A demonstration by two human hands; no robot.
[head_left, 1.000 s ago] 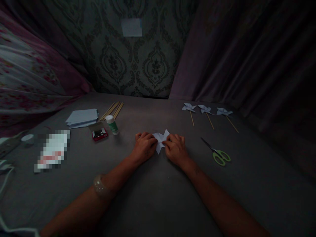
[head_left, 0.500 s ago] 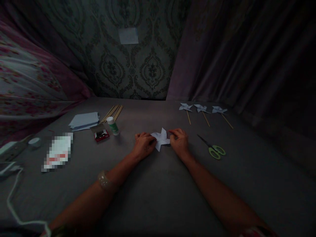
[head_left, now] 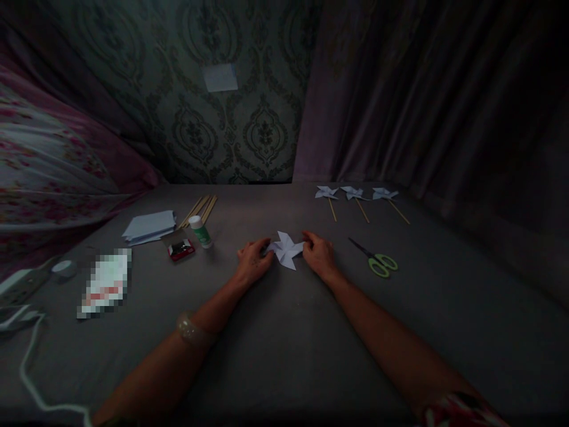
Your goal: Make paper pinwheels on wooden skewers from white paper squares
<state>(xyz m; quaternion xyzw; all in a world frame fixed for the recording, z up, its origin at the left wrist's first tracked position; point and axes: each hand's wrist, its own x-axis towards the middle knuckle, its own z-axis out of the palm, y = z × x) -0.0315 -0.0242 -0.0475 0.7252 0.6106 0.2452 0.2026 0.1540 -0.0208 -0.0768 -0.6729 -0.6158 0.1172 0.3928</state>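
A white paper pinwheel (head_left: 287,251) with folded blades lies between my hands near the middle of the grey surface, no stick showing on it. My left hand (head_left: 255,260) pinches its left blade between thumb and fingers. On the opposite side, my right hand (head_left: 318,254) has closed on the right blade. Scissors (head_left: 377,261) with green handles rest to the right of my right hand. To the left of my left hand stands a green and white glue stick (head_left: 200,232), beside a small red box (head_left: 180,249) holding small dark items.
Three pinwheels on sticks (head_left: 354,193) lie at the back right. Several wooden sticks (head_left: 200,210) and a stack of white paper (head_left: 150,226) are at the back left. A blurred packet (head_left: 106,283), white cap (head_left: 64,268), power strip (head_left: 24,283) and white cable (head_left: 29,376) occupy the left side.
The pinwheel has turned a little and lies flatter, its blades more evenly spread. Both hands stay at its sides. The whole view has shifted slightly.
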